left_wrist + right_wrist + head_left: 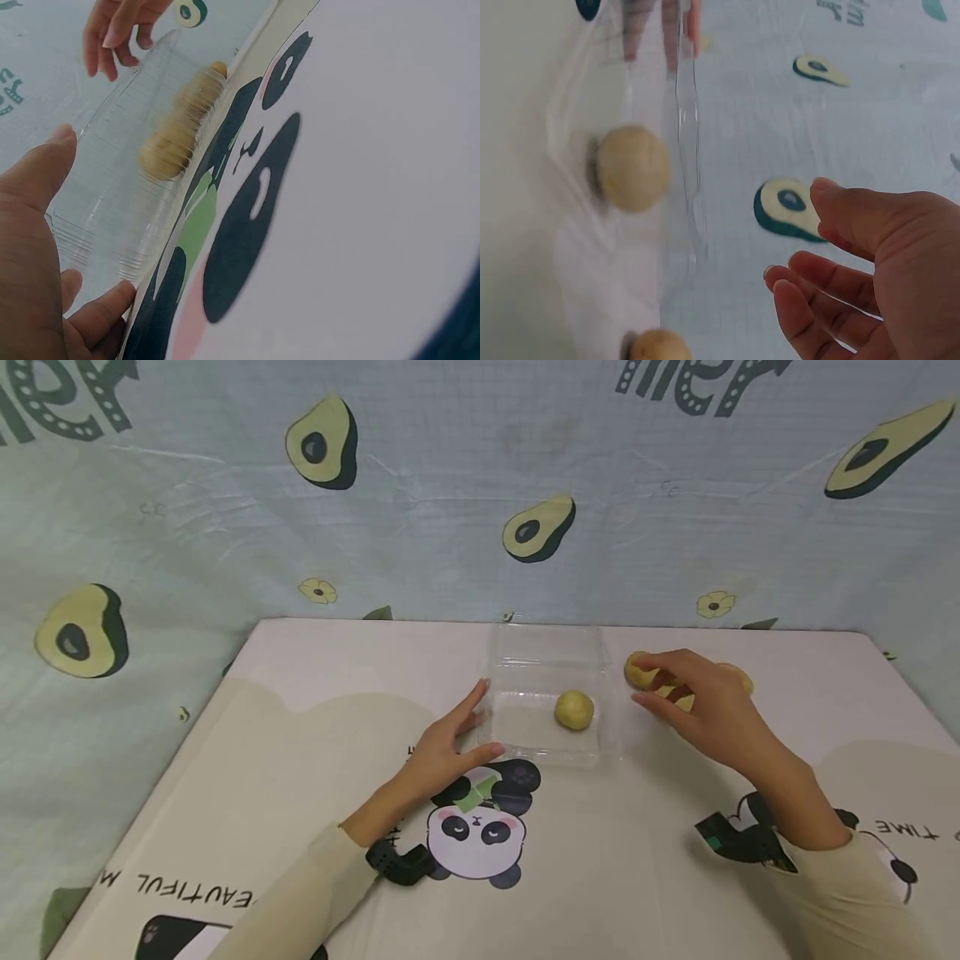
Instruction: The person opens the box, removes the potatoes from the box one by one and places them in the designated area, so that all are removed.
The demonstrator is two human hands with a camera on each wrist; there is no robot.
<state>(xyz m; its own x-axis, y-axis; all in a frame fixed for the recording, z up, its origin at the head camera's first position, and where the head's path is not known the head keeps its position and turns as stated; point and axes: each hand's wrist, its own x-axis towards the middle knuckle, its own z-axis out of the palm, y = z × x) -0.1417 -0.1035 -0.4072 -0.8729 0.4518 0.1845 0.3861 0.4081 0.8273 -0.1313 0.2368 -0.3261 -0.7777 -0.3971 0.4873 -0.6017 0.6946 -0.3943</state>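
A clear plastic box (536,743) with its hinged lid (547,643) laid back lies on the table. One round yellow ball, like a small potato (574,710), sits in its right half. My left hand (444,752) touches the box's left side with spread fingers, its thumb at the near corner. To the right of the box, my right hand (701,706) hovers with loosely bent fingers and nothing between them, as the right wrist view shows. Around and beneath it lie more potato-like balls (636,670), partly hidden by the hand; another ball (738,677) shows behind it.
The table (337,727) has a pale cover printed with pandas (476,842) and lettering. Behind it hangs a blue-grey cloth (435,543) with avocado prints. Black straps (401,862) circle both wrists.
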